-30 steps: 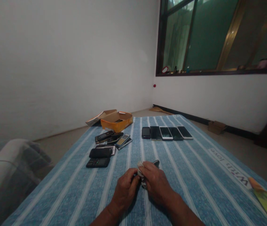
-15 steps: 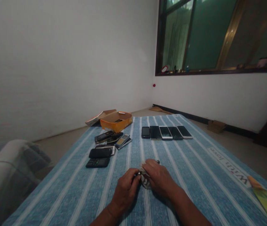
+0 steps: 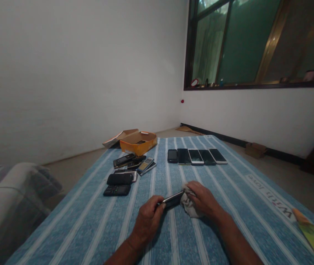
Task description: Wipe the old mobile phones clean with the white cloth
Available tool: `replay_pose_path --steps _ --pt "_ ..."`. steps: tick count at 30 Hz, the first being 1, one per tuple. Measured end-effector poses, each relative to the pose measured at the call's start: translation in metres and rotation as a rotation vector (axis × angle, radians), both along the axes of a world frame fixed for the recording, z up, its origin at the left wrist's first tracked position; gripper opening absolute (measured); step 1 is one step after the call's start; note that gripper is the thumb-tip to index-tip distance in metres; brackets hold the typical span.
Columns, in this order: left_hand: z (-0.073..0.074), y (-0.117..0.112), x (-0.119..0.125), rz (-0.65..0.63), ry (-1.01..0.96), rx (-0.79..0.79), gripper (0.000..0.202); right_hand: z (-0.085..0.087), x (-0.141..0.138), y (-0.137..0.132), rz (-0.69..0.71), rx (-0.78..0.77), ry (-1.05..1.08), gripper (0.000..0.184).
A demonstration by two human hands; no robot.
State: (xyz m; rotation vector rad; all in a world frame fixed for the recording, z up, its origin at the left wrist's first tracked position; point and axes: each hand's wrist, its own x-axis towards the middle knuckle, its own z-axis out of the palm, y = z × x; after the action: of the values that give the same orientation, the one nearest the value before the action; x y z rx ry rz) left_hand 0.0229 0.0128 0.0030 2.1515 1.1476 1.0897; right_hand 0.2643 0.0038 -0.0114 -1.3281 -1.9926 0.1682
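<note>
My left hand (image 3: 149, 217) pinches one end of a dark mobile phone (image 3: 173, 200), tilted with its pale metallic edge upward. Bunched in my right hand (image 3: 203, 198) is a whitish cloth (image 3: 189, 205), which covers the phone's far right end. Ahead and to the left lie a keypad phone (image 3: 117, 190), a black phone or case (image 3: 119, 179) and several more phones, including a blue-grey keypad phone (image 3: 146, 165). Farther ahead, slightly right, a row of several phones lies side by side, among them a white-framed phone (image 3: 196, 156).
An open orange cardboard box (image 3: 138, 146) with its lid (image 3: 120, 137) folded back stands at the far left of the blue striped tablecloth (image 3: 229, 206). Some dark thing lies inside the box. A draped, grey-white covered object (image 3: 16, 206) sits at the left edge.
My right hand and the cloth have slid right along the phone, baring its middle. My left hand keeps its hold at about the same spot. The view has shifted slightly.
</note>
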Motion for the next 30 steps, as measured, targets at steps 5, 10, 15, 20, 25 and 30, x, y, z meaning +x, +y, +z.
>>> replay_pose_path --steps 5,10,15,20,25,30 --pt "0.0 0.004 -0.006 0.048 -0.061 -0.091 0.021 -0.014 0.014 0.005 -0.076 -0.048 0.239 0.019" --pt "-0.002 0.002 -0.005 0.012 -0.024 -0.044 0.02 -0.012 -0.006 0.006 -0.211 0.132 0.312 0.023" --pt "-0.006 0.0 0.0 -0.077 -0.027 0.027 0.02 0.001 -0.061 -0.011 -0.038 0.243 -0.055 0.031" --pt "-0.007 0.0 -0.001 -0.085 -0.072 -0.003 0.018 0.008 -0.077 -0.015 -0.028 0.168 -0.254 0.021" --pt "-0.005 -0.001 -0.001 -0.084 -0.066 -0.021 0.019 0.005 -0.059 -0.007 0.0 0.137 -0.258 0.012" --pt "-0.002 -0.001 0.0 -0.05 -0.055 -0.056 0.019 0.002 -0.04 0.0 0.026 0.117 -0.164 0.016"
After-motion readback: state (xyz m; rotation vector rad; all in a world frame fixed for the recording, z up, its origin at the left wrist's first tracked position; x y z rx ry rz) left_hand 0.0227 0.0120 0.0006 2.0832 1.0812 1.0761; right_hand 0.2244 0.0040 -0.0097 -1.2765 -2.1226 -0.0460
